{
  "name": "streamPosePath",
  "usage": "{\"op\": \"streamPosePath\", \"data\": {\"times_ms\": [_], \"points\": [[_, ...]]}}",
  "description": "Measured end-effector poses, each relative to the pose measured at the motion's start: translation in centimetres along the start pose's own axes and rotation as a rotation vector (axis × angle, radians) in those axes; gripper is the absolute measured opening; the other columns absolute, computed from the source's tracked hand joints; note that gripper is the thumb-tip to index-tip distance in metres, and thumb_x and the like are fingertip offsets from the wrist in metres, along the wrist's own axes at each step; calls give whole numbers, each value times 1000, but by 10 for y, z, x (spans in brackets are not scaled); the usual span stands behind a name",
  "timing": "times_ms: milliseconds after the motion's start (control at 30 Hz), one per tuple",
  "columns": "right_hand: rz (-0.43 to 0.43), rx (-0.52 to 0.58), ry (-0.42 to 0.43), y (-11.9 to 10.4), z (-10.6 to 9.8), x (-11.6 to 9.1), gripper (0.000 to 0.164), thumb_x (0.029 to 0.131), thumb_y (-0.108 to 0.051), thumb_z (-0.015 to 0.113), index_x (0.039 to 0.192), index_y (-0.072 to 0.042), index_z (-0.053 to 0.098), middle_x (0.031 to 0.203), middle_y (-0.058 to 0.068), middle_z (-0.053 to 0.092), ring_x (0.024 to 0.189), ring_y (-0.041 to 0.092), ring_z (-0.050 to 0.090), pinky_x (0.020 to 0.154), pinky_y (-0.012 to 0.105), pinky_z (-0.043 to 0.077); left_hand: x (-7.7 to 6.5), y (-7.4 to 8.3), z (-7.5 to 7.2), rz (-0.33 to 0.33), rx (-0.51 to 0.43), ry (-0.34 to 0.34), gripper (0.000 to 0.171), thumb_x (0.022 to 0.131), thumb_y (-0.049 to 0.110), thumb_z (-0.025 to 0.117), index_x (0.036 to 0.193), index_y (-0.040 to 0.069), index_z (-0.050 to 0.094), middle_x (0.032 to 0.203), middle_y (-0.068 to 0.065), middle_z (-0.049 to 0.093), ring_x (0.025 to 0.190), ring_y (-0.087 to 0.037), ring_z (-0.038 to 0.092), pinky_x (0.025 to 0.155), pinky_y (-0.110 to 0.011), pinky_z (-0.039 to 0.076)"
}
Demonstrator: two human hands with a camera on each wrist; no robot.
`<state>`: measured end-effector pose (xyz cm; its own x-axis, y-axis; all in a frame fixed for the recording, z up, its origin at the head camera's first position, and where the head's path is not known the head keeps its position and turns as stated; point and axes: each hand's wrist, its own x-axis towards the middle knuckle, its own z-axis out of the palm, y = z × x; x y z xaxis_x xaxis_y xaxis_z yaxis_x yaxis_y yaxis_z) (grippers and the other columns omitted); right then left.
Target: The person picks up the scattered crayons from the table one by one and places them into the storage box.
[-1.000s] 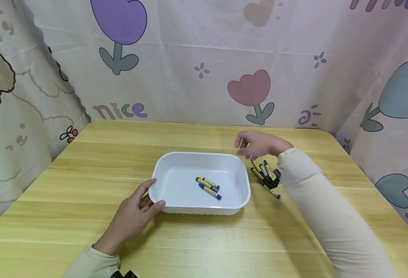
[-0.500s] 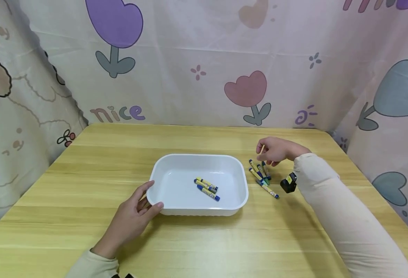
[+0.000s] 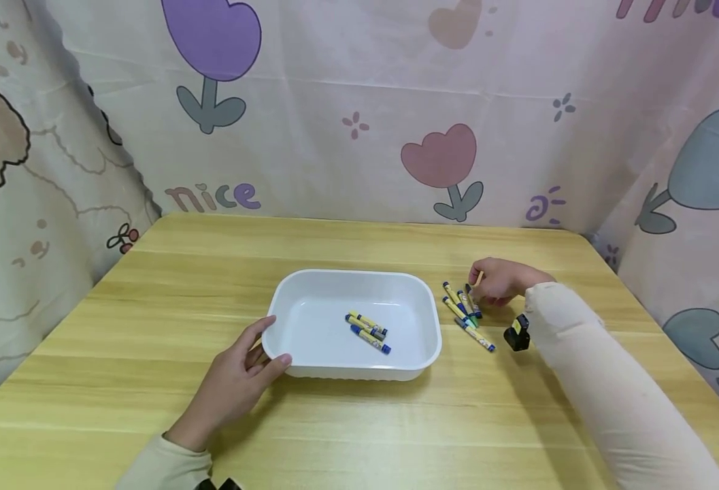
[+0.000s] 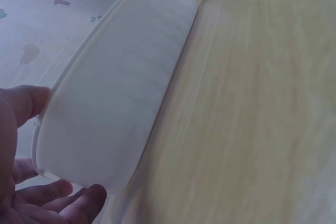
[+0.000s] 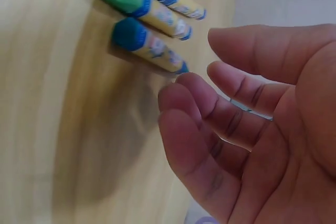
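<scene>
My left hand (image 3: 227, 381) holds the front left corner of a white rectangular plastic basin (image 3: 353, 372). In the left wrist view its thumb is at the rim and its fingers are against the end wall (image 4: 105, 103). Three yellow-wrapped crayons (image 3: 368, 338) lie inside. Right of the basin, several more crayons (image 3: 477, 336) lie in a loose cluster on the table. My right hand (image 3: 501, 280) is low beside the rightmost of these. Up close, its fingers curve loosely with nothing between them, and a blue crayon (image 5: 153, 50) lies just beyond the fingertips, with a green crayon (image 5: 139, 2) behind it.
The wood-grain table (image 3: 359, 435) carries everything. A printed curtain (image 3: 310, 156) hangs behind its far edge and along both sides. A small black device (image 3: 518, 333) sits at the right sleeve.
My right hand has moved from near the basin's far right corner rightward, then down to the crayon cluster. The left hand and basin stay where they were.
</scene>
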<state>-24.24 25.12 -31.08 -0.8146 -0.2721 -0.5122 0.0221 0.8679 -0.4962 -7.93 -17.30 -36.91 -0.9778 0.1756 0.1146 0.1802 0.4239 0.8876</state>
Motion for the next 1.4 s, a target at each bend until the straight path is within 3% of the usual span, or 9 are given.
{"op": "streamPosePath", "data": {"times_ms": [400, 967, 1200, 1400], "points": [[35, 0, 18, 4, 10, 6, 32, 82, 4, 57, 112, 3, 44, 89, 14, 54, 57, 15, 49, 50, 22, 47, 1, 0, 0, 3, -3, 3, 65, 94, 26, 66, 148, 5, 35, 148, -26, 36, 126, -35, 49, 91, -33, 53], [42, -63, 71, 1, 11, 11, 43, 79, 6, 55, 120, 3, 42, 96, 18, 54, 63, 19, 56, 55, 27, 54, 1, 1, -1, -13, 0, 1, 66, 94, 27, 66, 148, 5, 35, 148, -26, 35, 127, -34, 48, 92, -33, 52], [21, 17, 46, -6, 4, 6, 49, 81, 6, 57, 127, 11, 40, 94, 18, 56, 67, 19, 58, 63, 31, 60, 1, 1, -1, -25, -22, 1, 66, 94, 27, 66, 148, 6, 35, 147, -28, 37, 127, -33, 48, 93, -32, 52], [-45, 77, 44, -17, -4, 4, 50, 84, 5, 56, 130, 16, 40, 94, 19, 55, 72, 20, 59, 69, 34, 61, 0, 0, -1, -22, -24, 4, 66, 94, 26, 66, 148, 5, 34, 147, -28, 36, 127, -34, 48, 92, -33, 52]]}}
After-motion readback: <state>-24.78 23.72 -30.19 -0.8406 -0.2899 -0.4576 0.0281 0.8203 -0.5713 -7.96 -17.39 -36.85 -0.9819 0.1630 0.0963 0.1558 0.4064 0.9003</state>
